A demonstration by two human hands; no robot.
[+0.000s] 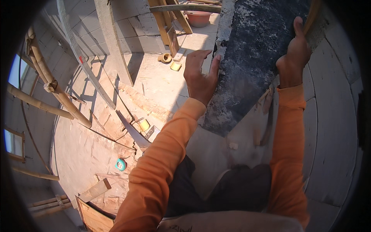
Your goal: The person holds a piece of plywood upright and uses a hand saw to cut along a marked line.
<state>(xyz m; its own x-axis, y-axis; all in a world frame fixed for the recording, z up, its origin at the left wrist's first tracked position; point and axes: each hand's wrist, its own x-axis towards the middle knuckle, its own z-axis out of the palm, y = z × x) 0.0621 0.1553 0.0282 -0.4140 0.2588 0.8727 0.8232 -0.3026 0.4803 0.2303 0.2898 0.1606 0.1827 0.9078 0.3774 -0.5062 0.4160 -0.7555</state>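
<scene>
Dark board (251,65), upper right of centre

Orange sleeves (156,166) rise from below. Upper centre, left hand (201,77): thumb, forefinger parted at board's left edge. Upper right, right hand (294,56): thumb raised, fingers hidden. Grips: cannot tell.

Only lettering I get: a few dark, slanted characters (181,228) on the pale beige cloth (235,222) at my front, bottom of the frame, cut by the lower edge; can't make out a full word. Round teal tape measure (120,164), lower left: pale marking, too small to read. Long grey metal strip (96,87), upper left: small red mark (81,59), can't tell if text.
</scene>
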